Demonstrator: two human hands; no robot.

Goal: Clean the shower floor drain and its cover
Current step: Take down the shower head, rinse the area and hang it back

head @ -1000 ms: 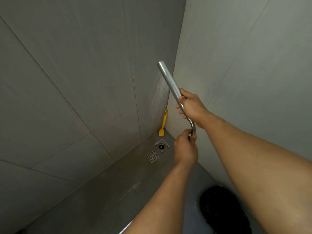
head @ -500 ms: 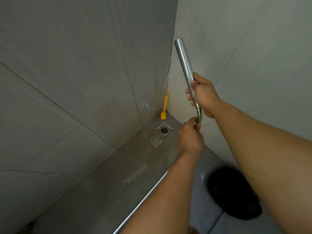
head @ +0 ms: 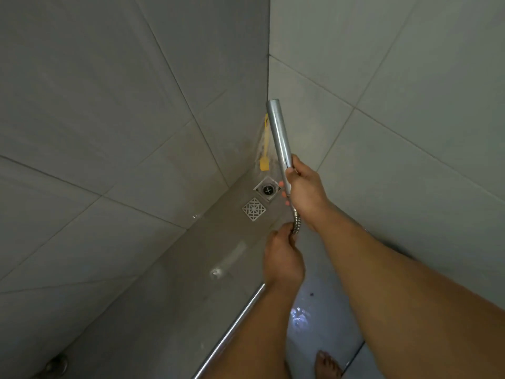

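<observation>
**Down by the corner of the shower, two hands hold the sprayer**

Down in the corner where two tiled walls meet, the open drain sits in the wet floor. It is a round dark hole with a cross in the middle, set in a square metal frame. The drain cover is off. It lies flat on the floor just beside the drain, a little nearer to the person. It is a small square with a pattern of holes.

A yellow brush stands in the corner behind the drain, leaning on the wall. Water blurs its top part.

The right hand is wrapped around the bottom part of a long silver shower wand. The wand points up and stands over the corner. The left hand is lower down. Its fingers pinch the bendy metal hose right under the wand. The hose shows again below the left arm and runs off along the floor.

A bare foot shows at the bottom. Bright spots of light shine on the wet floor near it.
</observation>
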